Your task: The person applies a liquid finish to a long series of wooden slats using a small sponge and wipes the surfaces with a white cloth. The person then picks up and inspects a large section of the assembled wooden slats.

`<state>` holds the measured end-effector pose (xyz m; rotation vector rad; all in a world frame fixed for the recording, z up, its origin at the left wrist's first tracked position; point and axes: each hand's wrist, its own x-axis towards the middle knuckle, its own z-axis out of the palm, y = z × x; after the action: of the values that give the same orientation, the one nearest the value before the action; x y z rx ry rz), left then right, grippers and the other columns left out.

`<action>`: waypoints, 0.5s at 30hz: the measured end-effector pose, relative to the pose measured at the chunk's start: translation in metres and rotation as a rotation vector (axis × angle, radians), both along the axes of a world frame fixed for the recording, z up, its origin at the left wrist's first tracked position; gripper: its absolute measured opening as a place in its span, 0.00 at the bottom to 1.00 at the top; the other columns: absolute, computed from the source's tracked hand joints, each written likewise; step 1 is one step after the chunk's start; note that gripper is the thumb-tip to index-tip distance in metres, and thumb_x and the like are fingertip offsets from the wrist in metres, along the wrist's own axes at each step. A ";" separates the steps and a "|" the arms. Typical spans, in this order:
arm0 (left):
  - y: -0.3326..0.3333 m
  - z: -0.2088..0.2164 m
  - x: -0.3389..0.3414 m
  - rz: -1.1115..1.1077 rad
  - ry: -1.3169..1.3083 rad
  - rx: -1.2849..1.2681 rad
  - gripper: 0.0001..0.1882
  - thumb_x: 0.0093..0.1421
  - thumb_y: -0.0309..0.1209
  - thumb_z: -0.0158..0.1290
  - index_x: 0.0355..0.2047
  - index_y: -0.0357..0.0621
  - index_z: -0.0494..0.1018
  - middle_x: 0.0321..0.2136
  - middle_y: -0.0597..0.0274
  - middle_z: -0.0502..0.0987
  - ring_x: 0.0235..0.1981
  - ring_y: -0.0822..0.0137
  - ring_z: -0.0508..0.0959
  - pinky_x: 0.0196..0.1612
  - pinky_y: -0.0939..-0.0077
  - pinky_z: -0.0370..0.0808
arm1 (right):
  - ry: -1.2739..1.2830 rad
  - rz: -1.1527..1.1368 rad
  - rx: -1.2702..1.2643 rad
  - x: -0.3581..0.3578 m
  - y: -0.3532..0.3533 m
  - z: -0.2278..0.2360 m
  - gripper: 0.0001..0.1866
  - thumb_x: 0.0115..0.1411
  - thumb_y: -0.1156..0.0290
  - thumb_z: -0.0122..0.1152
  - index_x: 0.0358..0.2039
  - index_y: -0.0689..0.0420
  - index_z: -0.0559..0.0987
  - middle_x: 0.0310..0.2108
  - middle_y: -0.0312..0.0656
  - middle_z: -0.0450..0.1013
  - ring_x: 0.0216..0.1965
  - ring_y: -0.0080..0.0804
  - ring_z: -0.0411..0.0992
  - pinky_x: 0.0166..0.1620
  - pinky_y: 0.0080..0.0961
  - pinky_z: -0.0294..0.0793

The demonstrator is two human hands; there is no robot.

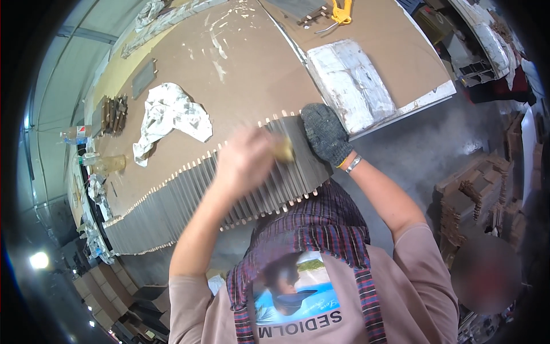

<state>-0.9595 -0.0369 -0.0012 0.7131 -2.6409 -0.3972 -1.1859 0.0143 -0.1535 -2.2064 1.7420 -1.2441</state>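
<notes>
A long row of grey slats (177, 200) stands packed side by side, with short light wooden pegs sticking out along both long edges. Above the right part of this row is my bare left hand (246, 155), smeared by motion. Its fingers are closed on a yellowish pad (283, 150), too blurred to tell its exact kind. My right hand (325, 135), in a dark grey knitted glove with a yellow cuff edge, presses against the right end of the row. The glove's fingers are together, holding the end slats, and their tips are partly hidden.
A crumpled white cloth (169, 114) lies on the brown tabletop (246, 80). Left of it are pegged pieces (113, 114) and plastic bottles (109, 164). A white-wrapped block (350, 83) and a yellow-handled tool (342, 12) lie at the far right. Stacked brown pieces (472, 195) stand beyond my right arm.
</notes>
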 end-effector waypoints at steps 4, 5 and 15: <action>-0.042 0.006 -0.005 0.238 0.070 -0.143 0.20 0.45 0.21 0.64 0.42 0.42 0.80 0.40 0.53 0.80 0.41 0.49 0.78 0.42 0.55 0.78 | -0.046 -0.007 0.014 0.002 -0.003 0.000 0.12 0.60 0.75 0.54 0.44 0.61 0.77 0.44 0.52 0.73 0.48 0.54 0.70 0.54 0.47 0.70; -0.029 0.010 -0.004 0.171 0.076 -0.095 0.20 0.45 0.21 0.65 0.42 0.42 0.80 0.40 0.53 0.80 0.40 0.50 0.79 0.41 0.56 0.78 | -0.015 -0.007 0.039 0.002 -0.005 -0.001 0.11 0.59 0.75 0.54 0.43 0.60 0.77 0.43 0.53 0.73 0.47 0.54 0.70 0.53 0.47 0.70; -0.044 -0.009 -0.037 0.212 0.013 -0.158 0.20 0.48 0.25 0.65 0.44 0.45 0.82 0.37 0.57 0.80 0.38 0.52 0.80 0.42 0.57 0.80 | -0.135 0.023 0.010 0.006 -0.003 0.011 0.08 0.59 0.76 0.55 0.38 0.61 0.78 0.40 0.55 0.74 0.44 0.57 0.71 0.50 0.48 0.72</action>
<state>-0.9960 -0.0813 -0.0106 0.9220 -2.5170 -0.1313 -1.1802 0.0117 -0.1429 -2.0775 1.6650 -1.3420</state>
